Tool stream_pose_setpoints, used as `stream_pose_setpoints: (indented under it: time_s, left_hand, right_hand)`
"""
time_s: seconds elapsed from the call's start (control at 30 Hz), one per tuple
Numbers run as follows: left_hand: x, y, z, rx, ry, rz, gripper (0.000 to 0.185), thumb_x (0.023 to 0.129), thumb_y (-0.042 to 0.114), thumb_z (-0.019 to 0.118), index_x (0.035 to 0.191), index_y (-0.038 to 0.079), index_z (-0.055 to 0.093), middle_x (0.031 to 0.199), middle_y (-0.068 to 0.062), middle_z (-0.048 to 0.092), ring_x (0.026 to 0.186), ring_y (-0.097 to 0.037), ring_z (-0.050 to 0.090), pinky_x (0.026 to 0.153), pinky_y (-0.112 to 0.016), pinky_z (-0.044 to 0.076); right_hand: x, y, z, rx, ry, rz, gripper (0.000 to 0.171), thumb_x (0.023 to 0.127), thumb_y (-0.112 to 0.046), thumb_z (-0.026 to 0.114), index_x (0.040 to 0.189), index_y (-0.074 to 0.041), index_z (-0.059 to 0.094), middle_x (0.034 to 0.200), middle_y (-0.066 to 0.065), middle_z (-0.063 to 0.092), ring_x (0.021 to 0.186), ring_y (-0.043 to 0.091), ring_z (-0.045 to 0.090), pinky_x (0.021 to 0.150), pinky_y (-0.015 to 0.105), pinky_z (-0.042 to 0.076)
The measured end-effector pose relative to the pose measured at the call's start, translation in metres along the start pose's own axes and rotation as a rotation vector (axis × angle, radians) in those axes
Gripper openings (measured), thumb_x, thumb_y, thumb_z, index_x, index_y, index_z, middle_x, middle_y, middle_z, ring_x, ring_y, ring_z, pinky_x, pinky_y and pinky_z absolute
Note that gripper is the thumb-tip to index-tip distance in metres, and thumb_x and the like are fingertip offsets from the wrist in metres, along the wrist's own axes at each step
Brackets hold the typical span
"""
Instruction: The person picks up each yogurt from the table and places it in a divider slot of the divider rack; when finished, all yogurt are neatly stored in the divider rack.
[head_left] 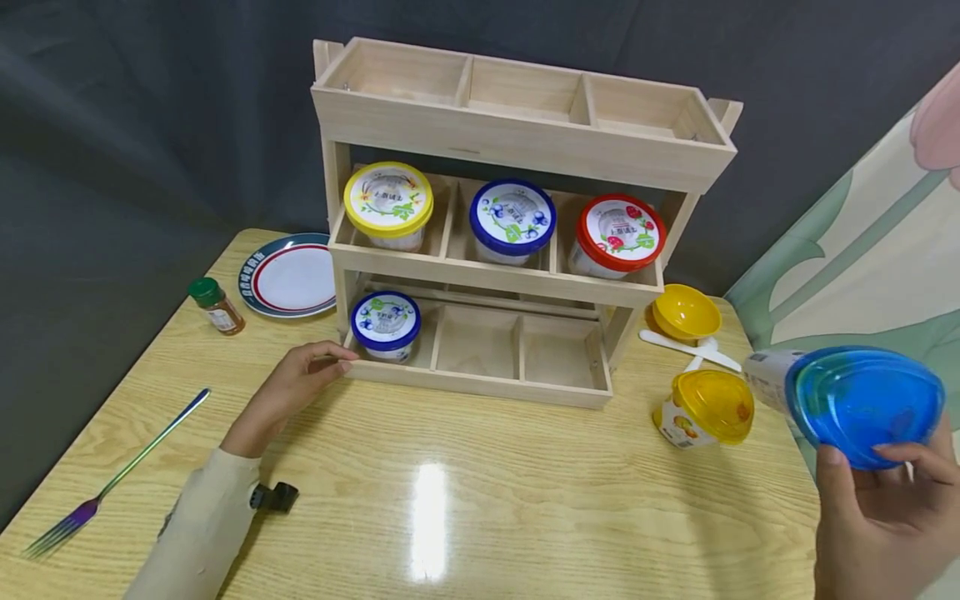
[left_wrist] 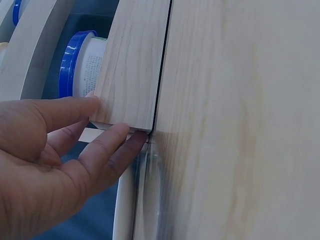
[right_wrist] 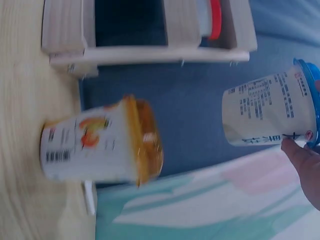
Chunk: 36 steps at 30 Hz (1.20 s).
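At the lower left front corner of the wooden shelf (head_left: 480, 392), my left hand (head_left: 300, 375) holds the end of the bottom tray's front board (left_wrist: 132, 65) between its fingers. A round tub with a blue lid (head_left: 386, 321) sits just behind it in the tray's left compartment. On the right, my right hand (head_left: 892, 508) grips a white cup (right_wrist: 267, 107) by its translucent blue lid (head_left: 866, 404), raised and tilted onto its side. Nearby on the table stands a white cup with an orange-yellow domed lid (head_left: 712, 407), apart from the hand.
Yellow-, blue- and red-lidded tubs (head_left: 513, 217) fill the middle tier. A plate (head_left: 292, 275), a green-capped spice jar (head_left: 217, 306) and a fork (head_left: 120, 475) lie left. A yellow bowl (head_left: 686, 312) and white plastic cutlery (head_left: 690, 350) lie right of the shelf.
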<state>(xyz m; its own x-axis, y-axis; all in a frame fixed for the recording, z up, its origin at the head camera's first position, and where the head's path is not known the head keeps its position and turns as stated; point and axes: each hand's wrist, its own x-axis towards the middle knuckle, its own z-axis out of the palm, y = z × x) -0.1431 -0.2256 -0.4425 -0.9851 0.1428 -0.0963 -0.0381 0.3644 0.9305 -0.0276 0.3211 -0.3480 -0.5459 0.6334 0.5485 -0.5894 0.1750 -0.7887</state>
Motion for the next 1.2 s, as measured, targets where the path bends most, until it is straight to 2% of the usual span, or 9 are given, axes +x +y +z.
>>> stream_pose_setpoints:
  time_s: [0.07,0.1,0.23,0.33,0.5,0.63,0.93,1.03,1.2]
  left_hand:
    - [0.001,-0.001,0.000,-0.004,0.001,0.002,0.028,0.113,0.009,0.059,0.132,-0.008,0.068,0.142,-0.028,0.062,0.127,-0.037,0.061,0.096,-0.033,0.048]
    - [0.001,-0.001,0.000,-0.005,0.000,0.002,0.027,0.113,0.009,0.059,0.133,-0.008,0.068,0.142,-0.028,0.062,0.127,-0.037,0.061,0.096,-0.033,0.048]
    - [0.001,0.000,-0.001,-0.008,-0.005,-0.011,0.028,0.113,0.010,0.059,0.134,-0.007,0.068,0.144,-0.028,0.061,0.129,-0.040,0.060,0.100,-0.039,0.047]
    - [0.001,0.001,-0.002,-0.005,-0.004,-0.019,0.029,0.114,0.010,0.058,0.134,-0.007,0.068,0.145,-0.028,0.060,0.131,-0.041,0.059,0.102,-0.043,0.047]
    - [0.001,0.000,-0.003,-0.007,0.003,-0.023,0.029,0.114,0.011,0.058,0.135,-0.007,0.068,0.145,-0.028,0.061,0.131,-0.041,0.059,0.103,-0.047,0.047]
    - [0.002,0.000,-0.004,-0.012,0.001,-0.026,0.029,0.114,0.011,0.058,0.135,-0.007,0.068,0.144,-0.028,0.062,0.130,-0.039,0.060,0.104,-0.046,0.046]
    - [0.003,-0.001,-0.004,-0.014,-0.010,-0.028,0.031,0.114,0.015,0.059,0.136,-0.006,0.068,0.145,-0.027,0.062,0.128,-0.036,0.060,0.093,-0.032,0.047]
    - [0.002,-0.001,-0.004,-0.010,-0.008,-0.033,0.031,0.114,0.014,0.059,0.136,-0.006,0.068,0.145,-0.028,0.062,0.130,-0.038,0.060,0.096,-0.036,0.048]
    - [0.002,0.000,-0.002,-0.014,-0.008,-0.049,0.030,0.114,0.014,0.058,0.136,-0.005,0.068,0.147,-0.027,0.060,0.136,-0.043,0.057,0.111,-0.052,0.045]
  right_hand:
    - [-0.004,-0.003,0.006,0.052,-0.075,-0.037,0.042,0.083,0.025,0.075,0.119,0.022,0.055,0.169,0.022,0.038,0.152,0.043,0.038,0.127,0.050,0.021]
    - [-0.006,-0.004,0.009,0.038,-0.115,-0.050,0.041,0.084,0.025,0.074,0.120,0.022,0.055,0.170,0.023,0.037,0.151,0.043,0.039,0.127,0.050,0.022]
    - [-0.011,-0.007,0.023,0.064,-0.232,-0.053,0.040,0.086,0.029,0.070,0.122,0.024,0.052,0.171,0.024,0.036,0.149,0.043,0.042,0.122,0.041,0.036]
    - [-0.014,-0.005,0.033,0.121,-0.302,-0.027,0.040,0.085,0.031,0.068,0.121,0.024,0.052,0.172,0.023,0.035,0.152,0.045,0.040,0.112,0.030,0.048]
    - [-0.018,0.003,0.049,0.182,-0.462,-0.039,0.036,0.082,0.034,0.065,0.113,0.024,0.049,0.172,0.027,0.032,0.155,0.048,0.037,0.104,0.027,0.053]
    - [-0.022,0.010,0.061,0.132,-0.549,-0.032,0.036,0.084,0.032,0.067,0.112,0.025,0.045,0.173,0.026,0.031,0.155,0.047,0.038,0.104,0.026,0.052]
    - [-0.027,0.033,0.083,0.025,-0.625,0.098,0.032,0.089,0.030,0.065,0.114,0.020,0.048,0.174,0.019,0.034,0.154,0.049,0.040,0.103,0.026,0.051]
    - [-0.026,0.042,0.088,-0.073,-0.665,0.110,0.032,0.091,0.028,0.066,0.115,0.020,0.048,0.174,0.015,0.035,0.152,0.046,0.044,0.104,0.024,0.050]
    - [-0.026,0.056,0.091,-0.198,-0.707,0.132,0.032,0.093,0.025,0.067,0.117,0.018,0.047,0.174,0.008,0.038,0.149,0.038,0.049,0.105,0.021,0.050]
